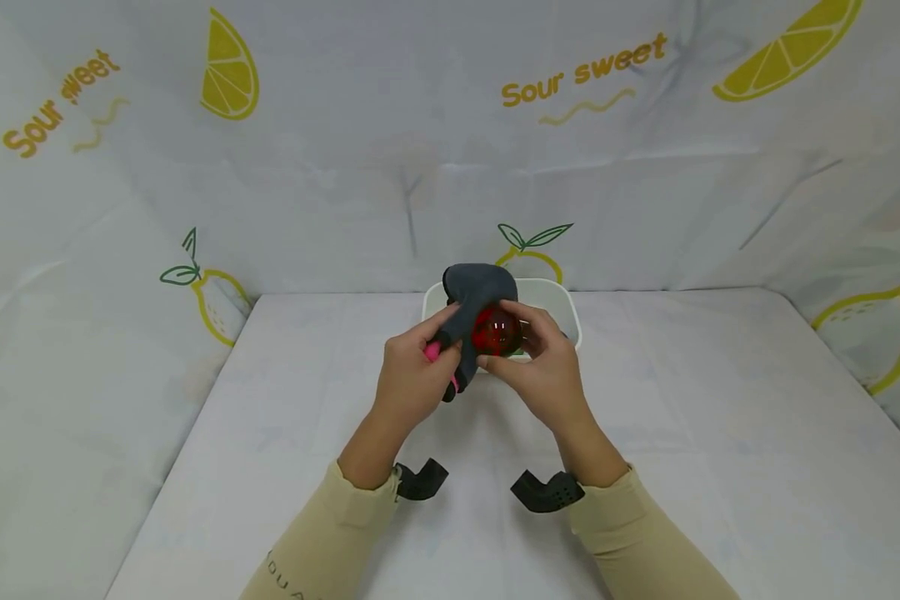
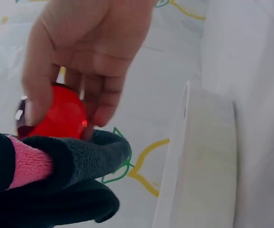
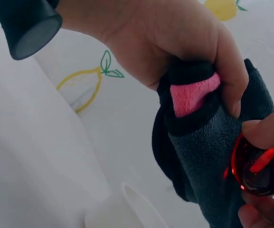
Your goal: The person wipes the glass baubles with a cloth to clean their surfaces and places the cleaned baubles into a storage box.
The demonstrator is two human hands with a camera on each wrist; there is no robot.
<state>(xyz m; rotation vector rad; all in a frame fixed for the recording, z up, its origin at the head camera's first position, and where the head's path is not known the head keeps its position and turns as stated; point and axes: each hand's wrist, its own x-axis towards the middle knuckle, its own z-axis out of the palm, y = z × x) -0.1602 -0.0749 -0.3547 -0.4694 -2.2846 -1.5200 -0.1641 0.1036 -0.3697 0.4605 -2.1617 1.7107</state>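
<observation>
My left hand (image 1: 411,375) grips a folded dark grey fleecy cloth (image 1: 483,283) with black edging and a pink inner side. Its upper part sticks out beyond the fingers, and pink (image 3: 193,95) shows at the folded end in the right wrist view. With thumb and fingers, my right hand (image 1: 549,375) holds a shiny, see-through red ball (image 1: 497,331) against the cloth's right side. In the left wrist view the red ball (image 2: 63,114) sits right at the cloth's upper fold (image 2: 89,156). Both things overlap a white container in the head view.
The white open container (image 1: 576,321) stands at the table's back edge, behind the hands; a bit of green shows inside it. White table cover (image 1: 270,467) spreads to both sides. A lemon-printed curtain (image 1: 307,167) hangs behind. Black camera mounts (image 1: 420,481) stick out from both wrists.
</observation>
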